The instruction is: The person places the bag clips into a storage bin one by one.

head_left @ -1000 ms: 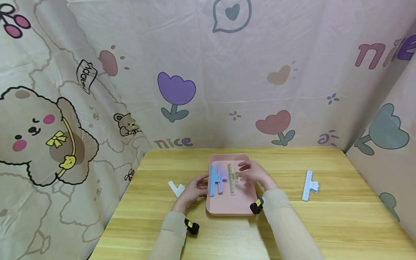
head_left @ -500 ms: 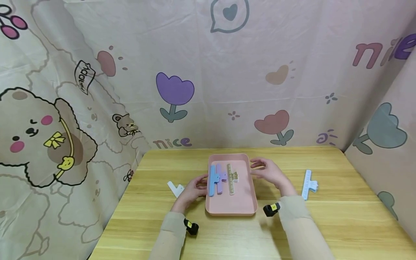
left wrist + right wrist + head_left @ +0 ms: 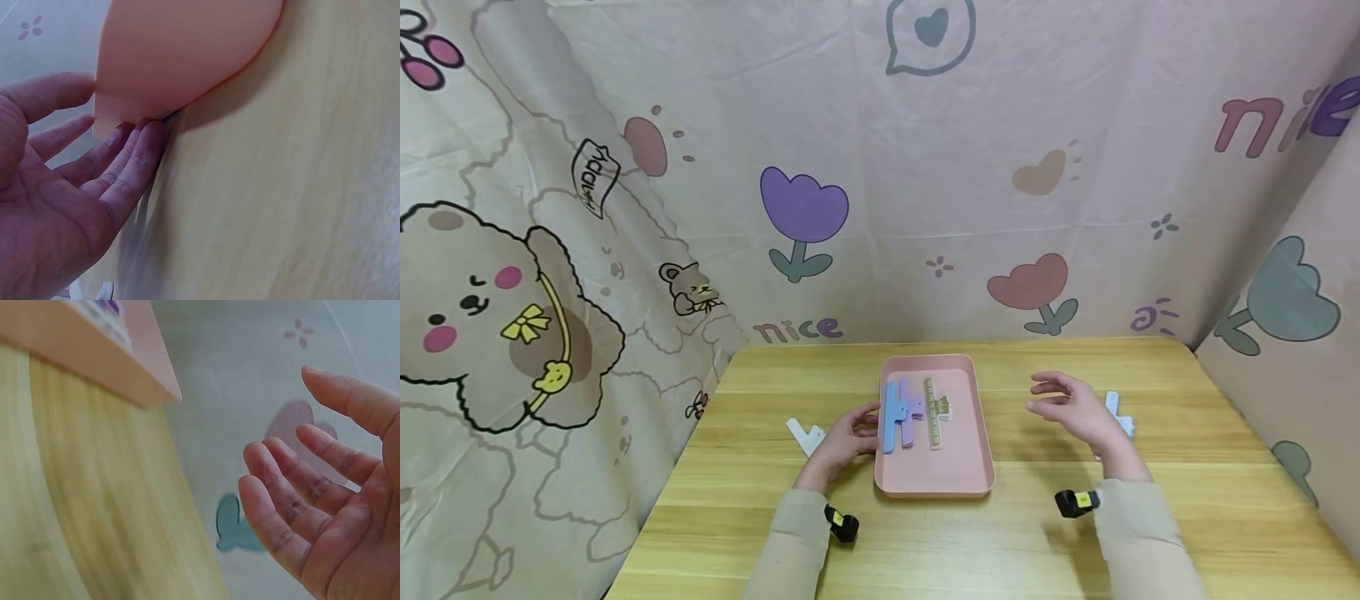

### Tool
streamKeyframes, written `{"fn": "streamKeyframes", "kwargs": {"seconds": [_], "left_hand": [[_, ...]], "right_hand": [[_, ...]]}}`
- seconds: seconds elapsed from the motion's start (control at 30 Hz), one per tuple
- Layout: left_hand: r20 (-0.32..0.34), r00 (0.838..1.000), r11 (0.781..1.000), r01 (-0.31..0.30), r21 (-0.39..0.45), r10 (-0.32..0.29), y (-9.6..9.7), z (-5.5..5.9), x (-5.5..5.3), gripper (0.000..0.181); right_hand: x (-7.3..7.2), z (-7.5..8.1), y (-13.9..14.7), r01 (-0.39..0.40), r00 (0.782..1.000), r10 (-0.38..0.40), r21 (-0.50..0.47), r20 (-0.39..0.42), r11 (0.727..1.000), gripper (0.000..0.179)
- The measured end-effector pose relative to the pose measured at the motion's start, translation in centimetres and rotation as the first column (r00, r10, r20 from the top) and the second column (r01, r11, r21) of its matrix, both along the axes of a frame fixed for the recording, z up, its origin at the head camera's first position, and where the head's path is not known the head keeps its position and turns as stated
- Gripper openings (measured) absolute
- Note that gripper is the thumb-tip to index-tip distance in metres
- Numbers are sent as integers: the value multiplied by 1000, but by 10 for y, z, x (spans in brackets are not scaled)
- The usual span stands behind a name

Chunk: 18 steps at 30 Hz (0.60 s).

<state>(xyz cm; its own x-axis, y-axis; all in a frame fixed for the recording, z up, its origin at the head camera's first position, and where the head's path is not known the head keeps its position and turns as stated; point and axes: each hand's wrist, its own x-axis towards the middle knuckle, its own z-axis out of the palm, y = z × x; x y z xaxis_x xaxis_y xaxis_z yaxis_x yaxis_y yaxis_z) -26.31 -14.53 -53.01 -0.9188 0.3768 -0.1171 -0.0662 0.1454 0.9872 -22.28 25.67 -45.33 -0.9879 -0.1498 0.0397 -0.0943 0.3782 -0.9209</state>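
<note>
My left hand (image 3: pixel 847 439) rests its extended fingertips against the left outer wall of a pink tray (image 3: pixel 187 50). Inside that tray (image 3: pixel 936 479) lie a blue clip (image 3: pixel 891 421), a purple clip (image 3: pixel 907 425) and a clear, gold-tinted clip (image 3: pixel 933 421), side by side. My right hand (image 3: pixel 1078 408) hovers above the table to the tray's right, holding nothing; its fingers are spread and loosely bent in the right wrist view. Behind it, partly hidden by the hand, lies a pale blue clip (image 3: pixel 1124 421). A white clip (image 3: pixel 805 435) sits left of the tray, partly covered by my left hand.
The wooden table (image 3: pixel 925 550) carries everything. A patterned cloth (image 3: pixel 910 208) hangs behind it and along both sides. Black wrist cameras are strapped at both cuffs, the left one (image 3: pixel 842 523) and the right one (image 3: pixel 1072 503).
My right hand has left the area over the tray and moved right, toward the pale blue clip, with nothing in it. My left hand and the clips in the tray have stayed put.
</note>
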Motion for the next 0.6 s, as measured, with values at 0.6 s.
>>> {"fn": "streamKeyframes", "kwargs": {"seconds": [0.6], "left_hand": [[-6, 1000, 1000, 3, -11, -3, -1, 2, 1, 70]], "right_hand": [[37, -22, 86, 215, 976, -216, 79, -2, 973, 69]]}}
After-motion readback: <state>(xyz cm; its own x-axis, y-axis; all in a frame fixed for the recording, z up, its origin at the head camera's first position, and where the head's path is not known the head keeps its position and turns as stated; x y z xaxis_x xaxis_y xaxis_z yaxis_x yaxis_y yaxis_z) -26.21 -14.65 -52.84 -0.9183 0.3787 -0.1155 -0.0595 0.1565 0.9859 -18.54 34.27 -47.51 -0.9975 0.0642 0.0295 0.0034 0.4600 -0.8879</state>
